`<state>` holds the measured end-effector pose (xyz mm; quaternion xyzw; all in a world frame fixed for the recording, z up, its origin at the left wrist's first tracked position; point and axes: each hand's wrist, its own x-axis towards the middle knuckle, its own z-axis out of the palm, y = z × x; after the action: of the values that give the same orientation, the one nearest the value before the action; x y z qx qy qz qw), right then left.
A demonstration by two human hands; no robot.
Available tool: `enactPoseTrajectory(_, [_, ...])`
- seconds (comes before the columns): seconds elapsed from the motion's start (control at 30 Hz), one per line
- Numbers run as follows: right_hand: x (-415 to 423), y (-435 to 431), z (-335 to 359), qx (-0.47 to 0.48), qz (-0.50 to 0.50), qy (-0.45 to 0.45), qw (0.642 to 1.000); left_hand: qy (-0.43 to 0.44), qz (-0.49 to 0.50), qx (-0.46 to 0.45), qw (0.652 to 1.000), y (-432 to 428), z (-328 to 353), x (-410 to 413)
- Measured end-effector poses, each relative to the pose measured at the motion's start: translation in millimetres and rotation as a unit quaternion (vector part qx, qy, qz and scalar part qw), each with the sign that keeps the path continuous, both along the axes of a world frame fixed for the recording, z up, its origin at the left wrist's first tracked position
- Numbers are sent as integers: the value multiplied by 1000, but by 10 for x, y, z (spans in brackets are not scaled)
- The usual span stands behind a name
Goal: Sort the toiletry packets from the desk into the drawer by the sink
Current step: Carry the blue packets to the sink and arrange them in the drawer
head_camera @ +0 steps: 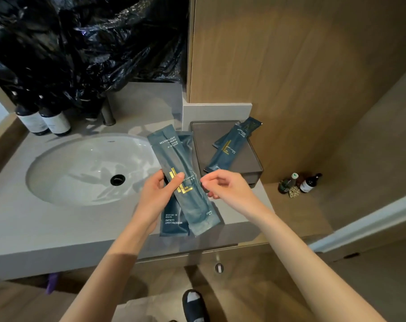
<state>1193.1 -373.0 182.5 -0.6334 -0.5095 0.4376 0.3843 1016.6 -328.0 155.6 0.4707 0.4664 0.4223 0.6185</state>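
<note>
My left hand [159, 195] grips a stack of long dark-blue toiletry packets [174, 159] with gold lettering, held over the grey counter [46, 228] to the right of the sink. A second packet [174, 225] shows beneath the top one. My right hand [223, 184] hovers just right of the stack, fingers loosely curled with nothing in them. Two more blue packets [232, 147] lie slanted across a dark grey tray [202, 140] at the counter's right end.
A white oval sink [88, 168] with a black drain fills the counter's left. Two dark bottles [44, 122] and a faucet [108, 112] stand behind it under black plastic sheeting [81, 43]. Wooden panel on the right; small bottles [299, 183] on the floor. My slipper [194, 305] below.
</note>
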Motion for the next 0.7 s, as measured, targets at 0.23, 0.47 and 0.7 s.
enactPoseTrajectory(0.23, [204,-135,-642,-96,-154,30,983,18,7,-14,1000,-165,-177,-161])
enactPoseTrajectory(0.47, [416,183,-968,-173,-261,426,849,65,6,11,998,-88,-322,-259])
enactPoseTrajectory(0.7, [470,364,-962,-188,-266,469,821,81,-8,13,997,-31,-378,-141])
